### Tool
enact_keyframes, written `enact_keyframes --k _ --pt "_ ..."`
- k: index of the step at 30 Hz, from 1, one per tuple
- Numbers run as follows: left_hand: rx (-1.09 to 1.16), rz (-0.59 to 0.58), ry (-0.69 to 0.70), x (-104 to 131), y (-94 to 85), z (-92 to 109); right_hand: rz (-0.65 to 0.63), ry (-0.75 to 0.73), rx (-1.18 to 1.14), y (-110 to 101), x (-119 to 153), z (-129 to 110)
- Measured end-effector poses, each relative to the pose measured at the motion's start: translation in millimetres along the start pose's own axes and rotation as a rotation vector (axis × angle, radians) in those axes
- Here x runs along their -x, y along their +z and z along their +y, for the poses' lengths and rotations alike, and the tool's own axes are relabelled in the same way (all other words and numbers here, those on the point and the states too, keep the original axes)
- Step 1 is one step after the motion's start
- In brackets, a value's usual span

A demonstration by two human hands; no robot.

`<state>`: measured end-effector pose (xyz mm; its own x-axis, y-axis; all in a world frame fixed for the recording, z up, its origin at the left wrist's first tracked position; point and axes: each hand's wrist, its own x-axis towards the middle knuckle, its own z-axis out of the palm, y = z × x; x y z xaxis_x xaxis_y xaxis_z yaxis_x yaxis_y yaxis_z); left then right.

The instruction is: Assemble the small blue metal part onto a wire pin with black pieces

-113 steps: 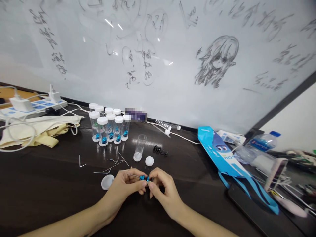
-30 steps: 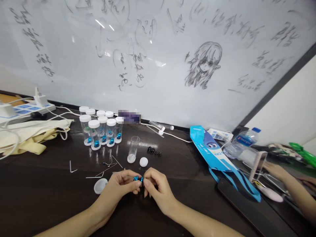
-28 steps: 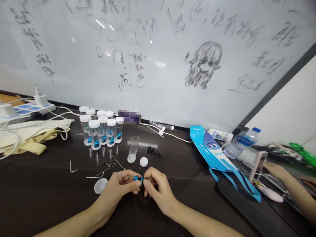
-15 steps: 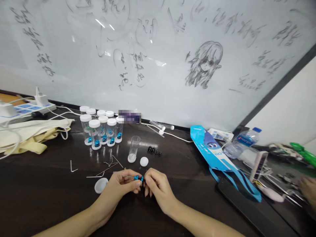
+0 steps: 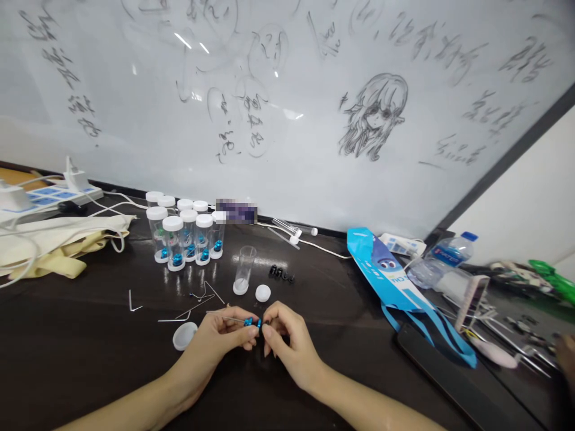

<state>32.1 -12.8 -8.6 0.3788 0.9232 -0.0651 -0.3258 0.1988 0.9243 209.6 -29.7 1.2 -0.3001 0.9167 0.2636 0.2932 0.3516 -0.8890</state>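
Observation:
Small shiny blue metal parts (image 5: pixel 248 322) on a thin metal rod (image 5: pixel 221 314) are pinched between the thumb and fingers of my left hand (image 5: pixel 224 331). My right hand (image 5: pixel 290 341) is closed in a pinch at the right end of these parts, and whatever lies between its fingertips is hidden. Beyond the hands stand an uncapped clear tube (image 5: pixel 245 269) and a white cap (image 5: pixel 263 293). A larger white lid (image 5: pixel 184 336) lies beside my left wrist. Several small black pieces (image 5: pixel 281 273) sit in a row behind the cap.
Several white-capped tubes (image 5: pixel 173 245) with blue parts inside stand at back left. Bent wires (image 5: pixel 204 296) and a hex key (image 5: pixel 132 302) lie left of the hands. Rightward are a blue bag (image 5: pixel 381 269), a water bottle (image 5: pixel 442 260) and a blurred hand (image 5: pixel 566 353) of another person.
My right fingers have shifted slightly around the end of the blue parts. My left hand keeps its grip. At the right edge, the other person's hand has moved farther out of view.

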Motion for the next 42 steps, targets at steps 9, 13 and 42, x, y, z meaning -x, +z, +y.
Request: enact_keyframes --k 9,13,42 --pt "0.004 0.016 -0.007 2.3 2.3 3.2 0.013 -0.006 -0.063 0.1 -1.2 5.1" --pt "0.005 0.009 -0.009 2.7 2.0 2.6 0.008 0.001 -0.032 0.1 -1.1 5.1" --pt "0.019 0.022 -0.013 3.9 2.1 3.7 0.024 0.023 -0.014 0.0 -0.3 8.9"
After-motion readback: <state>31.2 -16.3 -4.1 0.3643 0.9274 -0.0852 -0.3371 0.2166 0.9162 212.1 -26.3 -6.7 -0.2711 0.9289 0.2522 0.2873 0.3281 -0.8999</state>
